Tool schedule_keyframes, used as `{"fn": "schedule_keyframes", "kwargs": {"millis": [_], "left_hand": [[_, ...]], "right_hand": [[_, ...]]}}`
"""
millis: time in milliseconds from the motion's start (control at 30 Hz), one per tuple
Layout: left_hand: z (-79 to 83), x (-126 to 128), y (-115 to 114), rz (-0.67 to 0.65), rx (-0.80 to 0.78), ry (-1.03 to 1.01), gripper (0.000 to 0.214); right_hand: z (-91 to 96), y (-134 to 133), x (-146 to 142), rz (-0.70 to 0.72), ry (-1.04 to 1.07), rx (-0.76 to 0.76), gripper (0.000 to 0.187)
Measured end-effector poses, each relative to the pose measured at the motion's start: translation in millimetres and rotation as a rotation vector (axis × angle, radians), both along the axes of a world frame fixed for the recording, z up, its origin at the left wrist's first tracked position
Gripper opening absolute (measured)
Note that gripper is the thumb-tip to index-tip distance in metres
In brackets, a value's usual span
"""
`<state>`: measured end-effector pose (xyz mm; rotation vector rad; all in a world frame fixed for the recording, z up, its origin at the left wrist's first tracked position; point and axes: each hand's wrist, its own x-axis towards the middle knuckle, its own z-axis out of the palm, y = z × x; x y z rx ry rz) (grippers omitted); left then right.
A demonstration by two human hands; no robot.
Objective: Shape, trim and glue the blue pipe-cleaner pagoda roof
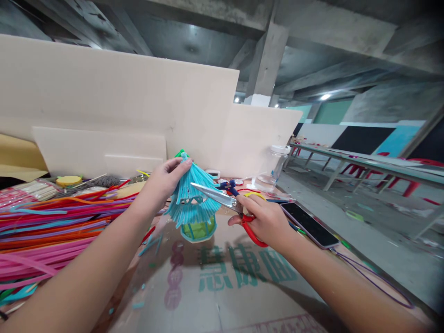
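Observation:
My left hand [163, 181] pinches the top of a small craft hut [193, 199] made of light-blue pipe cleaners, with a green base under its fringed roof. It is lifted a little above the cardboard-covered table [222, 286]. My right hand [265, 219] grips red-handled scissors [225, 201]; their metal blades are parted and point left at the roof's fringe, touching or nearly touching it.
A big pile of coloured pipe cleaners [52, 226] lies at the left. A phone [308, 225] with a purple cord rests at the right table edge. A clear jar [275, 164] stands behind. Pale boards [121, 101] wall the back. Benches and red stools stand farther right.

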<state>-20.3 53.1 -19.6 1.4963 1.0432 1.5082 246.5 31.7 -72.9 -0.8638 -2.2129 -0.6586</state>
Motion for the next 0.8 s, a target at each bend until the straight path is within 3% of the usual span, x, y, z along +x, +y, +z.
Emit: {"fn": "schedule_keyframes", "kwargs": {"millis": [200, 333, 467, 600, 800], "left_hand": [[-1.2, -1.9, 2.1, 0.096, 0.016, 0.074, 0.049], [-1.4, -5.5, 1.2, 0.184, 0.076, 0.317, 0.058], [-0.3, -13.0, 2.3, 0.158, 0.090, 0.487, 0.053], [-0.4, -21.0, 7.0, 0.078, 0.088, 0.440, 0.052], [-1.0, -20.1, 6.5, 0.106, 0.069, 0.339, 0.046]], "right_hand": [[0.6, 10.8, 4.8, -0.013, 0.144, -0.087, 0.042], [1.2, 15.1, 8.2, -0.029, 0.174, -0.143, 0.044], [0.8, 15.6, 9.7, -0.014, 0.179, -0.142, 0.049], [0.8, 15.3, 8.6, -0.018, 0.174, -0.149, 0.053], [-2.5, 11.0, 0.4, 0.057, 0.142, -0.161, 0.058]]}}
